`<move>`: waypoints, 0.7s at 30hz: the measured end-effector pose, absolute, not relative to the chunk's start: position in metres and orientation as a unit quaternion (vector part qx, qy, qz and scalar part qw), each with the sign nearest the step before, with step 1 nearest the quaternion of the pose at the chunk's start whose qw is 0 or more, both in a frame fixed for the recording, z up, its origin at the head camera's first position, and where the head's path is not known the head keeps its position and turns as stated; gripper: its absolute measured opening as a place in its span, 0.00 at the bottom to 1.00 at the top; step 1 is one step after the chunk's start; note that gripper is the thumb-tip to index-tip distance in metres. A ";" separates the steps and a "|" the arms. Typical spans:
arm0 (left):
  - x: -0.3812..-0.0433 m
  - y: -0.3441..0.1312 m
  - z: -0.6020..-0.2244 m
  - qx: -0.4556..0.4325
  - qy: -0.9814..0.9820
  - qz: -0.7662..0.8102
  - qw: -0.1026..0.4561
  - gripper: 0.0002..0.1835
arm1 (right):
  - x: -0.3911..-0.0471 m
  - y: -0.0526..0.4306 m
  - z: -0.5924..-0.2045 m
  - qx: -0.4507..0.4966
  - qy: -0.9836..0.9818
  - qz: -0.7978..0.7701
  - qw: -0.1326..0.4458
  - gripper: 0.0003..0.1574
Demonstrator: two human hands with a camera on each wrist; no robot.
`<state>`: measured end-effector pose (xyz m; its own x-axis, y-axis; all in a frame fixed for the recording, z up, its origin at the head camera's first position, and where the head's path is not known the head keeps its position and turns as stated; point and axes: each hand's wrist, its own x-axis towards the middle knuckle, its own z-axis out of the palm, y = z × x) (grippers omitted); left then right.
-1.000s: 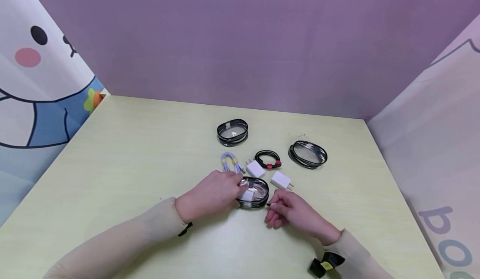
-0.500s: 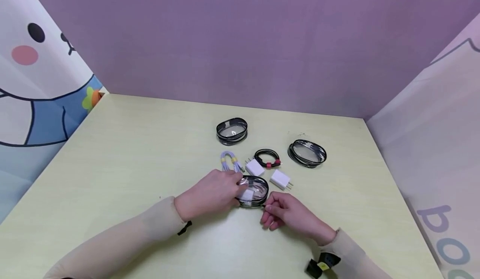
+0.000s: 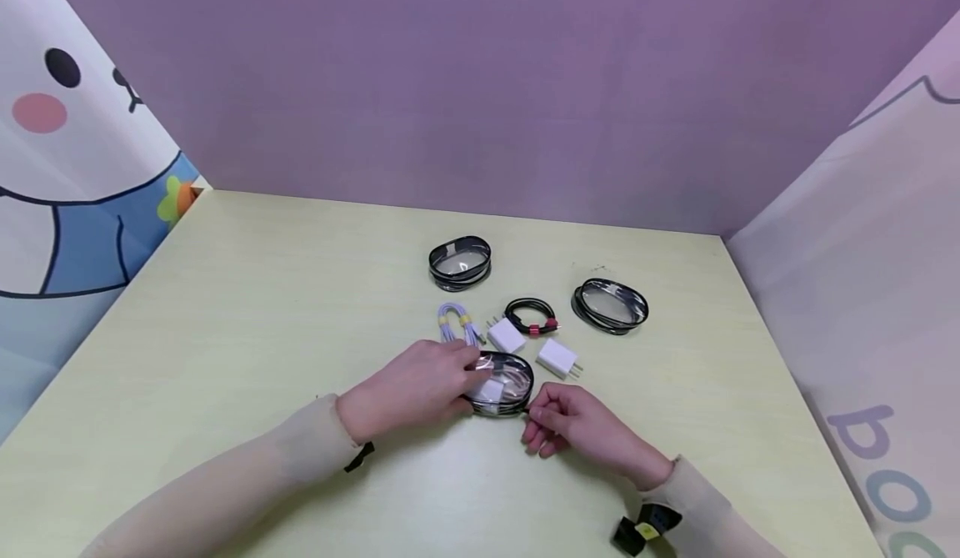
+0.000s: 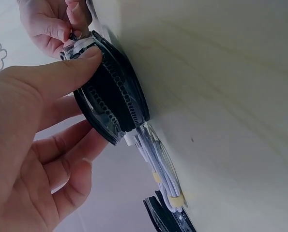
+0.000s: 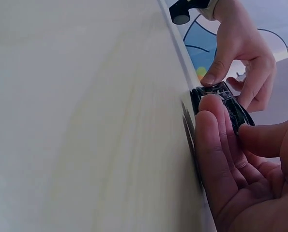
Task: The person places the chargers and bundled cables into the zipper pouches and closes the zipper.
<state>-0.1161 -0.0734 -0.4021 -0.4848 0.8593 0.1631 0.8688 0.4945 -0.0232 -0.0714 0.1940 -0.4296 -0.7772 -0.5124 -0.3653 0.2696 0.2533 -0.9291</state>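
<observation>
A small oval clear zip pouch (image 3: 516, 379) with black trim sits near the middle of the table. Through its clear top show a white charger (image 3: 491, 391) and a pale cable. My left hand (image 3: 420, 381) grips the pouch from the left, thumb on its zipped side wall (image 4: 112, 87) and fingers on the opposite side. At the pouch's front right corner, my right hand (image 3: 570, 424) pinches the small dark zip pull (image 4: 74, 36) between thumb and index finger. In the right wrist view, its fingers cover part of the pouch (image 5: 235, 108).
Behind the pouch lie a lilac cable (image 3: 453, 321) with yellow ties, a black cable coil (image 3: 517, 306) with red ties, and two white chargers (image 3: 506, 337). Farther back stand two similar black-trimmed pouches (image 3: 460, 276) (image 3: 611, 324). A purple partition (image 3: 480, 91) borders the far edge.
My right hand has shifted slightly left along the pouch's front edge with the zip pull. My left hand keeps its hold, and the head view has drifted a little.
</observation>
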 end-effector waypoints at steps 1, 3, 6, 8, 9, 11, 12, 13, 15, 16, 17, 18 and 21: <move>-0.116 -0.074 -0.402 -0.502 -0.861 -0.033 0.075 0.22 | -0.072 0.194 -0.430 -0.084 0.723 -0.605 0.323 0.10; -0.116 -0.077 -0.402 -0.502 -0.861 -0.033 0.072 0.21 | -0.072 0.194 -0.429 -0.085 0.724 -0.604 0.323 0.10; -0.116 -0.082 -0.401 -0.502 -0.862 -0.033 0.071 0.19 | -0.071 0.195 -0.429 -0.085 0.728 -0.601 0.319 0.09; -0.115 -0.086 -0.400 -0.500 -0.863 -0.036 0.068 0.18 | -0.071 0.196 -0.428 -0.085 0.732 -0.599 0.313 0.10; -0.115 -0.089 -0.400 -0.499 -0.863 -0.037 0.068 0.18 | -0.071 0.197 -0.428 -0.085 0.733 -0.599 0.310 0.10; -0.115 -0.095 -0.400 -0.497 -0.864 -0.042 0.066 0.18 | -0.072 0.199 -0.427 -0.083 0.736 -0.599 0.304 0.10; -0.115 -0.098 -0.401 -0.497 -0.864 -0.043 0.065 0.18 | -0.072 0.199 -0.426 -0.083 0.738 -0.598 0.302 0.10; -0.115 -0.101 -0.401 -0.496 -0.865 -0.044 0.065 0.18 | -0.072 0.200 -0.426 -0.085 0.738 -0.598 0.300 0.10; -0.114 -0.106 -0.401 -0.494 -0.866 -0.047 0.063 0.18 | -0.073 0.202 -0.425 -0.085 0.740 -0.597 0.299 0.10; -0.113 -0.109 -0.401 -0.492 -0.867 -0.052 0.061 0.17 | -0.074 0.203 -0.426 -0.085 0.740 -0.596 0.298 0.10; -0.113 -0.112 -0.401 -0.489 -0.868 -0.059 0.058 0.17 | -0.074 0.204 -0.426 -0.086 0.741 -0.596 0.298 0.11; -0.112 -0.115 -0.401 -0.485 -0.870 -0.065 0.055 0.17 | -0.075 0.205 -0.426 -0.088 0.742 -0.595 0.297 0.11; -0.109 -0.125 -0.399 -0.470 -0.877 -0.086 0.046 0.19 | -0.076 0.208 -0.425 -0.091 0.744 -0.593 0.294 0.12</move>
<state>-0.1094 -0.1248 -0.3991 -0.5530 0.8172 0.1626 0.8332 0.5423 0.1079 -0.0758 0.2077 -0.4251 -0.8106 -0.4843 -0.3293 0.2123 0.2810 -0.9359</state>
